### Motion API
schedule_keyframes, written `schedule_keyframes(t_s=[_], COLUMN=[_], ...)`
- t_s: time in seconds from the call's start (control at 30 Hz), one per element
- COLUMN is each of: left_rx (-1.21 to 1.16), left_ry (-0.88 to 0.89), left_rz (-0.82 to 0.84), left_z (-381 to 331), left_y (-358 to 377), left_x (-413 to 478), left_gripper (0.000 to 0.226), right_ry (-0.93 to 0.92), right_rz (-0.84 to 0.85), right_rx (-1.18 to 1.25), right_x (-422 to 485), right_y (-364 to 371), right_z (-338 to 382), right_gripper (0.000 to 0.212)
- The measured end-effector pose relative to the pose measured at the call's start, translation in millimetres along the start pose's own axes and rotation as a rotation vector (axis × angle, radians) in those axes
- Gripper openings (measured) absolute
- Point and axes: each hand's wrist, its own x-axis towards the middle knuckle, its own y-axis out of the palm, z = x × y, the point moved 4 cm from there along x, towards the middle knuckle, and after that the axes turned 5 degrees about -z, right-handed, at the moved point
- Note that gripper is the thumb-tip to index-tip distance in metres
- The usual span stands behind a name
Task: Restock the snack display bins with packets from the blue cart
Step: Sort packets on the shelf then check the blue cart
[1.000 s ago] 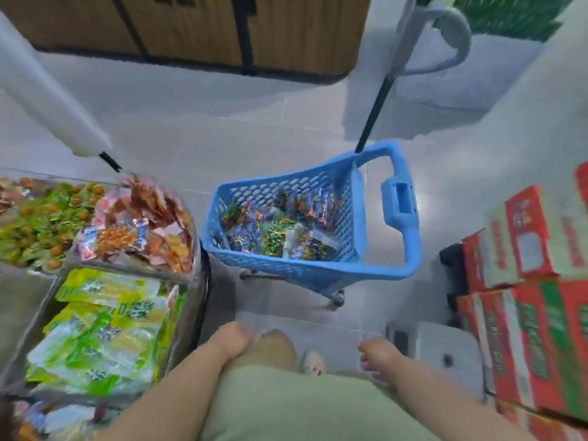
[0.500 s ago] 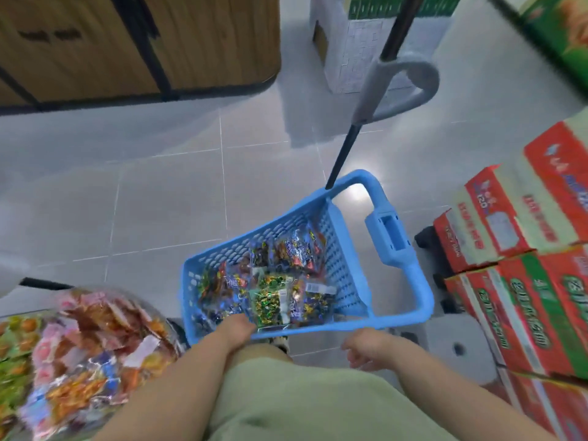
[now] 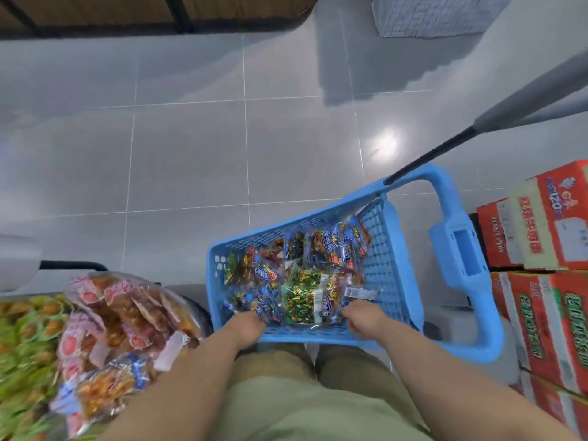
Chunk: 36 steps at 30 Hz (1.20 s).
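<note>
Even overhead light; glare spot on floor tiles (image 3: 385,144). Snack bins (image 3: 63,338) at left motion-blurred. Wide-angle bending at edges.

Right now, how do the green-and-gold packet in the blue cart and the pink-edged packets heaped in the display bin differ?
The green-and-gold packet lies low inside the blue cart, between the left hand and right hand; the pink-edged packets are heaped high in the display bin, left of the cart. The cart packet shows green and gold contents; the bin packets show orange-brown contents. Both look like clear plastic snack bags.
</note>
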Motion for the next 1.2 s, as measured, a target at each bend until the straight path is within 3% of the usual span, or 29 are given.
schedule_keyframes(t_s=[0.13, 0.3, 0.57, 0.77, 0.87, 0.97, 1.03, 1.2], left_rx=[-0.027, -0.075, -0.295, -0.397, -0.570, -0.898, -1.037, -1.009], left_ry=[-0.057, -0.091, -0.060, -0.106, -0.186, -0.316, -0.305, -0.159], left_rz=[0.056, 0.110, 0.002, 0.018, -0.003, -0.029, -0.060, -0.205], left_z=[16.3, 24.0, 2.8, 7.0, 15.6, 20.7, 20.8, 22.2], left_y=[8.6, 12.2, 12.0, 27.5, 33.6, 29.8, 22.4, 0.7], left_x=[3.8, 2.7, 9.7, 9.9, 11.0, 11.8, 14.8, 21.1], left_gripper=[0.035, 0.022, 0.016, 0.016, 0.015, 0.035, 0.052, 0.040], right_ry=[-0.033, -0.043, -0.041, -0.148, -0.199, -0.164, -0.153, -0.121], right_rz=[0.004, 0.096, 0.057, 0.034, 0.101, 0.210, 0.329, 0.508], right_rx=[0.085, -0.040, 0.054, -0.068, 0.073, 0.309, 0.420, 0.511], right_x=[25.9, 48.3, 60.2, 62.3, 55.9, 46.5, 39.7, 32.7], right_y=[10.6, 28.1, 42.6, 54.1, 54.5, 46.4, 42.8, 37.7], right_z=[16.1, 38.7, 49.4, 57.7, 62.6, 66.4, 70.6, 78.9], right_gripper=[0.040, 0.047, 0.066, 0.033, 0.018, 0.025, 0.033, 0.025])
